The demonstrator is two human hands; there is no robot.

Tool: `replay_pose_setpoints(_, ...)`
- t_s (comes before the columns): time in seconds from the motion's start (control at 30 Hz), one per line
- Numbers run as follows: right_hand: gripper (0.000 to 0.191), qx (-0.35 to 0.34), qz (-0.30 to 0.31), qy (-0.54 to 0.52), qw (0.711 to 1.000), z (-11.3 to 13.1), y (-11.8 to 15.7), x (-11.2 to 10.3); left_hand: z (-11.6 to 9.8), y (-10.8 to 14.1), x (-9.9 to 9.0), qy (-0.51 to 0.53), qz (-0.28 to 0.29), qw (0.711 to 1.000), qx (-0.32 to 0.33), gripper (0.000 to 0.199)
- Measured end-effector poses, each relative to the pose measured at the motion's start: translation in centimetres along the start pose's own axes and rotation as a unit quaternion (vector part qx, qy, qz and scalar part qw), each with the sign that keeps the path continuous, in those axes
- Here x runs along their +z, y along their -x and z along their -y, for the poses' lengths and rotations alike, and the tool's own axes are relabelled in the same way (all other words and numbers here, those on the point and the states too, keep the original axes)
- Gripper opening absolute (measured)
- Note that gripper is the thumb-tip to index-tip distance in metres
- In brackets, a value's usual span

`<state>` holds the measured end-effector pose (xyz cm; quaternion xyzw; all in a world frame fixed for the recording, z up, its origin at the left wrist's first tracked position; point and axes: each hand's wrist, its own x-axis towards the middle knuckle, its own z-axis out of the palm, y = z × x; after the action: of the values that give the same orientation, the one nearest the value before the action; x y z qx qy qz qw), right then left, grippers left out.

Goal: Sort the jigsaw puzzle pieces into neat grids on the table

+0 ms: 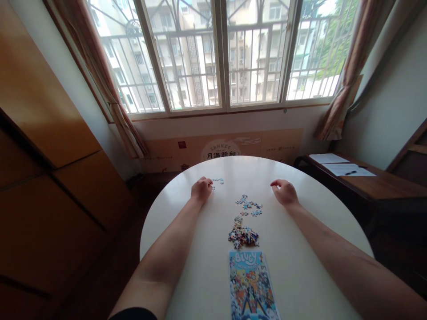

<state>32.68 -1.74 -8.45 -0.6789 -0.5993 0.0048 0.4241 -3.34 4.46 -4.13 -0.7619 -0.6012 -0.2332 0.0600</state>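
My left hand (201, 190) rests on the far left of the round white table (213, 275), its fingers curled closed. Right beside its fingertips lies a short row of joined jigsaw pieces (218, 181); whether a piece is between the fingers is hidden. Across the table, my right hand (285, 193) lies with fingers bent in and nothing visible in them. Between my forearms are loose, spread-out jigsaw pieces (248, 205) and, nearer me, a heaped pile of pieces (245, 236). A colourful picture sheet marked "Bluey" (251, 284) lies below the pile.
A brown side table (393, 186) on the right carries paper sheets (348, 170) and a pen. Wooden cabinets (50, 200) stand at left. Beyond the table are a printed cardboard panel (167, 153) and a barred window (220, 58) with curtains.
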Motion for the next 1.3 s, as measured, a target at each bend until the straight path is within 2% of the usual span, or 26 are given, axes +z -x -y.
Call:
replay_pose_setpoints(0.2, 0.035, 0.019, 0.042, 0.072, 0.996, 0.0, 0.1, 0.5, -0.4, 0.6, 0.1, -0.035, 0.018, 0.999, 0.019, 0.03)
replay_pose_setpoints(0.33, 0.032, -0.008, 0.086, 0.128, 0.988, 0.5, 0.3, 0.8, -0.3, 0.5, 0.3, -0.039, 0.017, 0.998, 0.038, 0.03)
replay_pose_setpoints(0.47, 0.036, -0.029, 0.101, 0.157, 0.982, 1.0, 0.1, 1.2, -0.2, 0.1, 0.6, -0.049, 0.009, 0.997, 0.063, 0.026)
replay_pose_setpoints(0.57, 0.048, -0.017, 0.106, 0.165, 0.98, 1.3, -0.3, 1.4, -0.2, -0.2, 0.8, -0.064, 0.005, 0.995, 0.081, 0.027)
replay_pose_setpoints(0.67, 0.053, 0.015, 0.114, 0.174, 0.978, 1.4, -0.8, 1.4, -0.3, -0.5, 1.1, -0.073, 0.023, 0.994, 0.079, 0.03)
replay_pose_setpoints(0.9, 0.049, 0.012, 0.15, 0.164, 0.975, 1.1, -0.8, 1.0, -0.7, -0.4, 1.0, -0.073, 0.063, 0.993, 0.063, 0.036)
replay_pose_setpoints(1.1, 0.047, -0.002, 0.165, 0.177, 0.97, 1.4, -0.6, 0.8, -1.0, -0.1, 0.5, -0.08, 0.075, 0.991, 0.071, 0.038)
replay_pose_setpoints(1.3, 0.044, -0.012, 0.186, 0.209, 0.96, 1.6, -0.5, 0.7, -1.1, 0.0, 1.1, -0.076, 0.075, 0.991, 0.08, 0.036)
